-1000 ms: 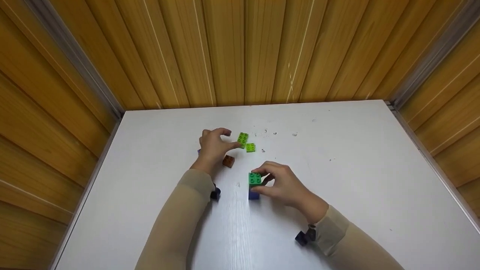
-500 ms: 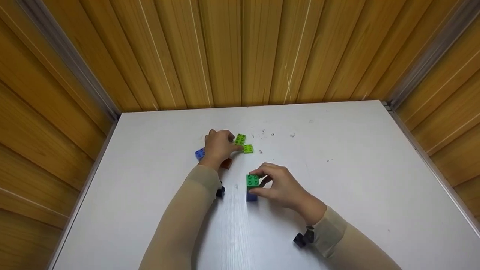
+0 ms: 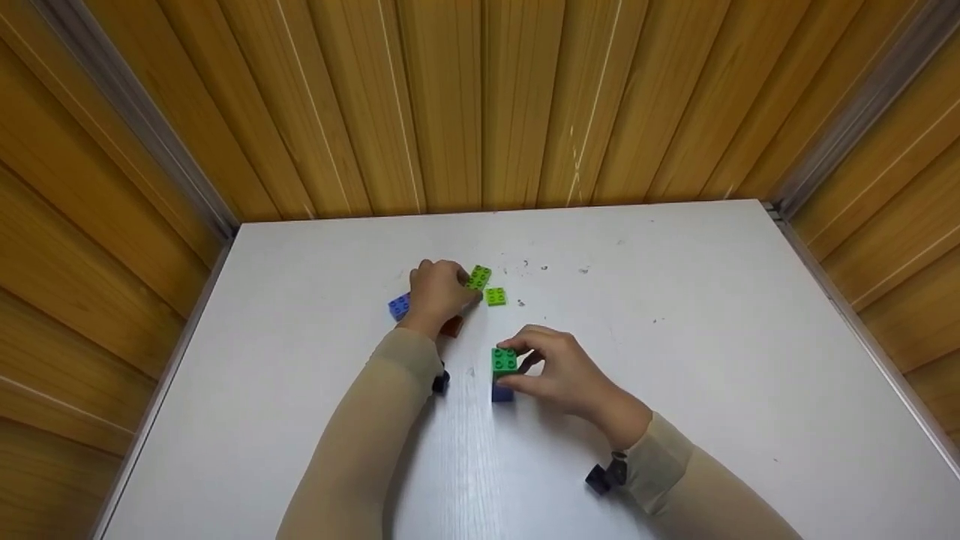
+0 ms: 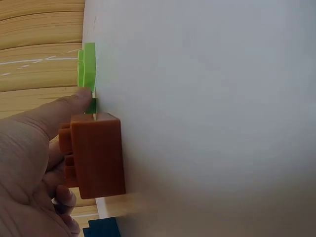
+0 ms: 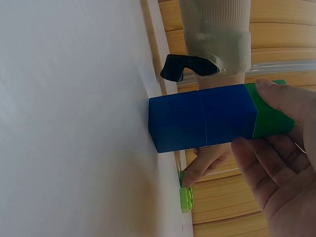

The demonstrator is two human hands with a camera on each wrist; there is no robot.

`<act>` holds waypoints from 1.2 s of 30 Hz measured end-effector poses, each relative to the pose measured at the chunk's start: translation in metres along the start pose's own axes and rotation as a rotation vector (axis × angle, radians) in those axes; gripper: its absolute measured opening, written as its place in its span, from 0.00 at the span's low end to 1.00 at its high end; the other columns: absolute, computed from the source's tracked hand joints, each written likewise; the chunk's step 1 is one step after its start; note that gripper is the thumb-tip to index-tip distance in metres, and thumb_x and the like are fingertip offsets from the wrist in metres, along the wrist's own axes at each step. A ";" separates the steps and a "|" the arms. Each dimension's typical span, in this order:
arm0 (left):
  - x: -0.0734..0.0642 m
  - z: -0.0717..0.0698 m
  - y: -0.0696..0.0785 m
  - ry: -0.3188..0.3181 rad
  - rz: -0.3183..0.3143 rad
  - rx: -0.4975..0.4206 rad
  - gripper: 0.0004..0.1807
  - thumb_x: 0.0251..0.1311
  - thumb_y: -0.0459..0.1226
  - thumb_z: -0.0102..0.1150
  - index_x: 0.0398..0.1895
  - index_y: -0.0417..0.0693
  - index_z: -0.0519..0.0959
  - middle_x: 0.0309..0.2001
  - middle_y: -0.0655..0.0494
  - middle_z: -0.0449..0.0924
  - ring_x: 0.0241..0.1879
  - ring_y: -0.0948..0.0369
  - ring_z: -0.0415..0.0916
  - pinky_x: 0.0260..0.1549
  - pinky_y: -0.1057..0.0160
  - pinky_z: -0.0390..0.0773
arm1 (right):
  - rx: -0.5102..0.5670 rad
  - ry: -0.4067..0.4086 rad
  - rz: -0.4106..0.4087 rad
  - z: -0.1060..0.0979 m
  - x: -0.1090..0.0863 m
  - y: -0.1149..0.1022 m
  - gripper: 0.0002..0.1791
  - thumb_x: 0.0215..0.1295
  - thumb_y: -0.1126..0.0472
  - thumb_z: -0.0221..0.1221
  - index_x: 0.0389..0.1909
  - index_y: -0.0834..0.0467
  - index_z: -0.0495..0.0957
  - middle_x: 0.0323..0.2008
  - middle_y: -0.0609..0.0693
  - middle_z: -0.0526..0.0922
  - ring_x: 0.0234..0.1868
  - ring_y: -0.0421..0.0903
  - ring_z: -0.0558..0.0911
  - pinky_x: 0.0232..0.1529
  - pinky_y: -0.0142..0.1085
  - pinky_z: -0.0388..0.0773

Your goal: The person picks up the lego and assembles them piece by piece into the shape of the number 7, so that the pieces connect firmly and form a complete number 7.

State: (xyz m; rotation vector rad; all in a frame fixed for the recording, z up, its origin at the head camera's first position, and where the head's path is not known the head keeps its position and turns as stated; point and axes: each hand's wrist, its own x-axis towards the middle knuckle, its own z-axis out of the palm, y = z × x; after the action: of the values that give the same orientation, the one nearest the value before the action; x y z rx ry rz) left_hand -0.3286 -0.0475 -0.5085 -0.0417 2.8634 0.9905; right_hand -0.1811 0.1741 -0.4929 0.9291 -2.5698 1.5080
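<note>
My right hand (image 3: 559,371) grips a stack of toy building bricks by its green top brick (image 3: 504,361). Two blue bricks (image 5: 202,121) make up the lower part, standing upright on the white table. Farther back, my left hand (image 3: 441,292) pinches a long light-green brick (image 3: 479,277) between thumb and fingers, partly covering it. Just right of the left thumb lies a small lime brick (image 3: 496,297). Under the left wrist sits a brown brick (image 4: 98,158), half hidden in the head view. A blue brick (image 3: 400,306) lies left of that hand.
The white table (image 3: 675,390) meets wood-patterned panels (image 3: 480,105) at the back and sides. Small dark marks (image 3: 545,268) dot the tabletop behind the bricks. A black wrist camera (image 3: 598,478) hangs below the right sleeve.
My left hand has moved slightly right, and its spread fingers have closed on the long light-green brick. More of the blue brick shows and less of the brown one. The right hand keeps its grip.
</note>
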 end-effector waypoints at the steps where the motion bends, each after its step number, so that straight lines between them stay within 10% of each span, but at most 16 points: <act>1: -0.001 -0.001 0.000 -0.001 -0.005 -0.008 0.22 0.65 0.45 0.83 0.58 0.47 0.92 0.54 0.50 0.83 0.59 0.50 0.73 0.67 0.49 0.80 | 0.001 0.001 -0.002 0.000 0.000 0.000 0.22 0.65 0.60 0.82 0.58 0.57 0.90 0.47 0.49 0.92 0.51 0.45 0.90 0.50 0.43 0.94; 13: -0.013 -0.015 -0.012 -0.008 -0.090 -0.185 0.24 0.67 0.41 0.80 0.65 0.47 0.88 0.60 0.49 0.77 0.63 0.51 0.69 0.74 0.49 0.79 | 0.008 -0.008 0.008 0.001 -0.001 0.001 0.21 0.65 0.61 0.82 0.58 0.58 0.90 0.48 0.50 0.92 0.52 0.46 0.91 0.51 0.43 0.94; 36: -0.083 -0.036 -0.052 0.024 0.091 -0.382 0.22 0.63 0.33 0.75 0.61 0.49 0.87 0.60 0.54 0.84 0.57 0.53 0.78 0.58 0.55 0.84 | 0.014 -0.012 0.038 -0.001 0.000 0.000 0.22 0.66 0.62 0.81 0.59 0.58 0.90 0.50 0.51 0.92 0.51 0.47 0.91 0.51 0.43 0.94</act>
State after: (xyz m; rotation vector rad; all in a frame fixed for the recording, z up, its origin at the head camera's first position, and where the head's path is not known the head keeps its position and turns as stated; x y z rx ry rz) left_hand -0.2464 -0.1114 -0.5031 0.0459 2.6725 1.5492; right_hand -0.1810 0.1749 -0.4926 0.8984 -2.6031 1.5362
